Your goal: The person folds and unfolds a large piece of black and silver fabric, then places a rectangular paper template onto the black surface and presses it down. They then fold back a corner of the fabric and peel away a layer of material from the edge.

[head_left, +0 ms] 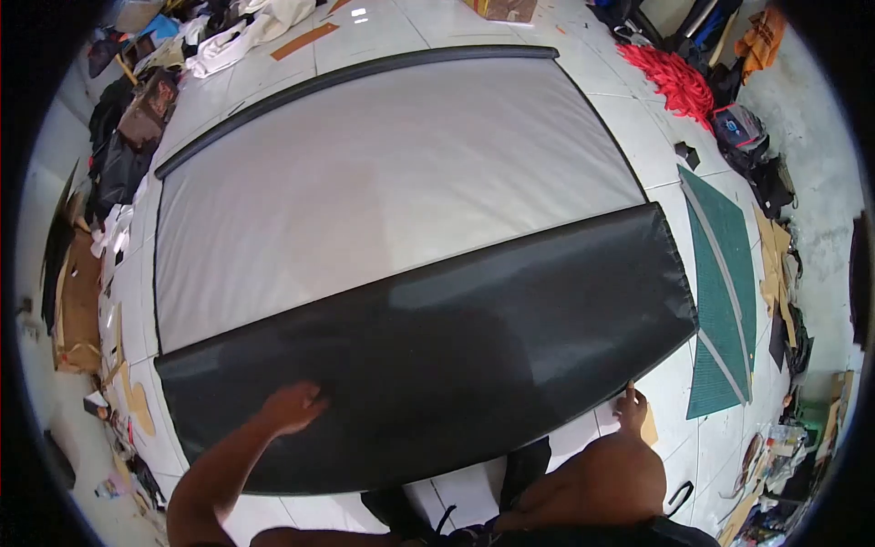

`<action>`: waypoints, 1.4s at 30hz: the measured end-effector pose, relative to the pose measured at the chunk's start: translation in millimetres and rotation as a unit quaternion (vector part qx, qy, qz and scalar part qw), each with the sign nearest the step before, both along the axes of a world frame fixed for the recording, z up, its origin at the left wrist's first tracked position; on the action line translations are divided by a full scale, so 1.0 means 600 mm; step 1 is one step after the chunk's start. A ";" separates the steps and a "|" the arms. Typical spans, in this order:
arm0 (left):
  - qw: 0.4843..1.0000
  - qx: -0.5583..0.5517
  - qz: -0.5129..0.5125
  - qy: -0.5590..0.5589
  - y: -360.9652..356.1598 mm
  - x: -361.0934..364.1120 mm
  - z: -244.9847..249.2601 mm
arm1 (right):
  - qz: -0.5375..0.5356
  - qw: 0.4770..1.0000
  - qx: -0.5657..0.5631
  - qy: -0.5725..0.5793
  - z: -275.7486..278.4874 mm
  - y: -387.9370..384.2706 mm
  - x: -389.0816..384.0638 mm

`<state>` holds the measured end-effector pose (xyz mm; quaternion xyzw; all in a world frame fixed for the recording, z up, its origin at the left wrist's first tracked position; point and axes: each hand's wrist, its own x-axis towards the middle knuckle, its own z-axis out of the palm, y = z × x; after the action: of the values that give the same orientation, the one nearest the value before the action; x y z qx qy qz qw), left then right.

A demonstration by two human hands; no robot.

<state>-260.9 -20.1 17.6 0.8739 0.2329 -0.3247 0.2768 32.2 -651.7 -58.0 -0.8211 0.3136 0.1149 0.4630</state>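
Observation:
A large sheet of black synthetic leather [437,346] lies across the floor, its near part folded over with the smooth black side up. Beyond the fold its pale grey backing [392,191] faces up. The far edge is rolled into a long black tube [365,73]. My left hand [296,407] is over the left part of the black fold, fingers loosely bent and apart; whether it touches the surface cannot be seen. At the near right edge, my right hand [631,408] pinches the border of the sheet between its fingers.
White floor tiles [592,438] surround the sheet. A green cutting mat [720,301] with a metal ruler [720,246] lies to the right. Red cloth [670,82] is heaped at the upper right. Cardboard [77,310], bags and scraps line both walls.

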 end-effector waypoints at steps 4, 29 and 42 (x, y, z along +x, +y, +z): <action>0.837 -0.207 0.295 0.412 -0.050 -0.275 0.018 | -0.036 0.984 0.175 -0.025 -0.019 -0.003 0.056; 0.340 0.004 0.897 -0.281 -0.179 -0.710 -0.124 | -0.054 0.949 0.283 -0.125 0.007 -0.215 0.138; 0.468 -0.117 0.633 -0.605 0.386 -0.323 0.141 | 0.375 0.864 0.159 -0.297 0.236 0.235 0.625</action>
<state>-454.5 211.3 102.2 0.4257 0.4570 0.5250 0.5782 407.0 -510.7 83.5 -0.7873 -0.1924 0.0788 0.5804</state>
